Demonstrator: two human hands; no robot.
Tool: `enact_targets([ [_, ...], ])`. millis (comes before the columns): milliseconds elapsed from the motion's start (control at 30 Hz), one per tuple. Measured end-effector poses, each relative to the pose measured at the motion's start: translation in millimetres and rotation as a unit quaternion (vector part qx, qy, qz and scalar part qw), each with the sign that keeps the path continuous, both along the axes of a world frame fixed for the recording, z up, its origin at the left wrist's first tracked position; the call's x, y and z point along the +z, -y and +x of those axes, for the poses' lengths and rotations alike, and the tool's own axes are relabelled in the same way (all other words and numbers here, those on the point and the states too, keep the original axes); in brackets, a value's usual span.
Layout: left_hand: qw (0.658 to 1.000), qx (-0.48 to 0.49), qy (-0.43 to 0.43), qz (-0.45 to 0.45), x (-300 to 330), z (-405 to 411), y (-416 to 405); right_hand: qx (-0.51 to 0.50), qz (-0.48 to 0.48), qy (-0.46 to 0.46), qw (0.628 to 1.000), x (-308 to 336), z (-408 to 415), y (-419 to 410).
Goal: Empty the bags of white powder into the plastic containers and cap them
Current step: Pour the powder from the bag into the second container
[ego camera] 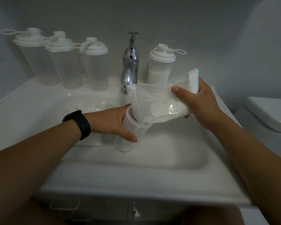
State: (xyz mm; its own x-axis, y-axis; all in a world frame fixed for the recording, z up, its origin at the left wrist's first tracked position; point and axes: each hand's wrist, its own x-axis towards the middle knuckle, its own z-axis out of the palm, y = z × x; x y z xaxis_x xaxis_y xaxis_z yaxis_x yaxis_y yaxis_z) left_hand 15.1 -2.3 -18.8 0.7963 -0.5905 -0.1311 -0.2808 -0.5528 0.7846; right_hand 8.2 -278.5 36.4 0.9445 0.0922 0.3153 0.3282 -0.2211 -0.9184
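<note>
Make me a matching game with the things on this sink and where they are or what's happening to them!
Things:
1. bag of white powder
2. open container
3. capped container with powder
4. faucet

States:
A. stands right of the faucet, partly filled
B. shiny metal, at the back of the sink
C. tilted in the right hand, mouth dipping into a cup
D. held by the left hand in the basin, no lid

Pairs: 1-C, 2-D, 3-A, 4-B
</note>
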Motion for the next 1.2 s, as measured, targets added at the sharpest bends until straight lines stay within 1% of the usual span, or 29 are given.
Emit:
enact_targets([
  [1200, 1.0, 0.0, 0.001, 0.005, 1.5, 0.0, -0.5, -0.005, 0.002, -0.007, 1.0, -5.4, 3.2, -0.5],
])
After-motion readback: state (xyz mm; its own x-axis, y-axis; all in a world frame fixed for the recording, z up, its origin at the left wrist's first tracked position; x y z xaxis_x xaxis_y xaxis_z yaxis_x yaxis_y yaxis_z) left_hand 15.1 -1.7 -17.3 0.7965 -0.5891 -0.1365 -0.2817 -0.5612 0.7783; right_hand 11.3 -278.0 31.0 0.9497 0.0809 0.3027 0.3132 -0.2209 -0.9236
